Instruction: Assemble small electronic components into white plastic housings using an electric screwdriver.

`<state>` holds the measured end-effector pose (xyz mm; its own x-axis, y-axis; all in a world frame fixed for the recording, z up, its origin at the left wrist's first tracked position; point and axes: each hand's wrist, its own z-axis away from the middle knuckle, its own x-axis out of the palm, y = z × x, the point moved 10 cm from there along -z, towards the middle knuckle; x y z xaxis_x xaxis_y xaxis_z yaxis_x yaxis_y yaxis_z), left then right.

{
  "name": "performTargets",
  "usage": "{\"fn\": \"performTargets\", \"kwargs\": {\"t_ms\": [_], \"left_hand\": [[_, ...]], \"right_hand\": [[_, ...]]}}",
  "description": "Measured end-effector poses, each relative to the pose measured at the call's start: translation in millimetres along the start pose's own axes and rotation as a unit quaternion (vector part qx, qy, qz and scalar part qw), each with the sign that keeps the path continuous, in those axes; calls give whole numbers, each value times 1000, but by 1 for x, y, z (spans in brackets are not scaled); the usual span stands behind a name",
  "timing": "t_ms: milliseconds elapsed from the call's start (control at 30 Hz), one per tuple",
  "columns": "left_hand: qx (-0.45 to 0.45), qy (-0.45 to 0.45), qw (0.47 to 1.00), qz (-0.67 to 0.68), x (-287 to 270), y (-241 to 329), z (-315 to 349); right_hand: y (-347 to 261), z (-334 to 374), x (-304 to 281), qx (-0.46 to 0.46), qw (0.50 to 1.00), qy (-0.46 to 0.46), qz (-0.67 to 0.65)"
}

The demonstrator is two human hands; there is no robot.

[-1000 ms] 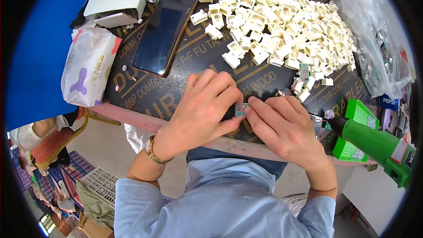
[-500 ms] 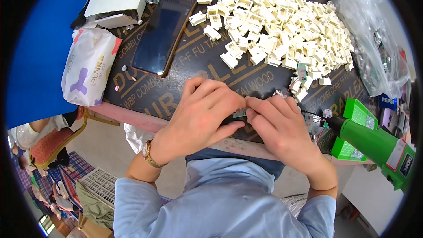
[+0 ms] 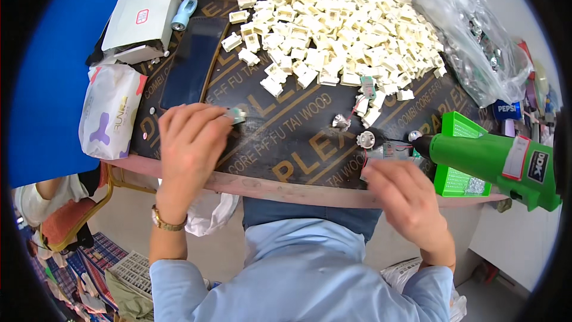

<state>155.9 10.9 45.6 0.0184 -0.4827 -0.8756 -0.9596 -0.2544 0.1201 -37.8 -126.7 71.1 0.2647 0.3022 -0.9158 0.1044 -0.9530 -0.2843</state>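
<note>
On the left of the table, my left hand [image 3: 196,137] pinches a small green circuit board [image 3: 239,115] at its fingertips, beside the near end of a dark phone [image 3: 192,62]. My right hand [image 3: 408,200] is at the table's front edge, its fingers bent together; whatever they hold, if anything, is hidden. Just beyond those fingers lies a circuit board [image 3: 390,150] with red wires. Close by are a round silver reflector [image 3: 366,139] and a second silver reflector [image 3: 341,121]. Another green board [image 3: 368,87] leans at the edge of a heap of cream plastic housings [image 3: 339,36].
A green hot glue gun [image 3: 476,156] lies across a green basket [image 3: 456,124] at the right. Behind it sits a clear plastic bag [image 3: 471,36] of parts. At the left are a tissue pack [image 3: 113,110], a white box [image 3: 140,21] and a small blue flashlight [image 3: 184,14].
My hands, together at the front middle before, have come apart. The left moved left with the circuit board; the right moved slightly right, toward the wired boards. The view has shifted too.
</note>
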Motion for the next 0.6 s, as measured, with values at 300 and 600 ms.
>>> {"fn": "performTargets", "kwargs": {"t_ms": [300, 600], "left_hand": [[29, 21, 995, 93, -11, 47, -32], [182, -66, 951, 242, 67, 132, -112]], "right_hand": [[19, 7, -4, 86, 992, 84, 38], [39, -7, 21, 181, 980, 44, 63]]}}
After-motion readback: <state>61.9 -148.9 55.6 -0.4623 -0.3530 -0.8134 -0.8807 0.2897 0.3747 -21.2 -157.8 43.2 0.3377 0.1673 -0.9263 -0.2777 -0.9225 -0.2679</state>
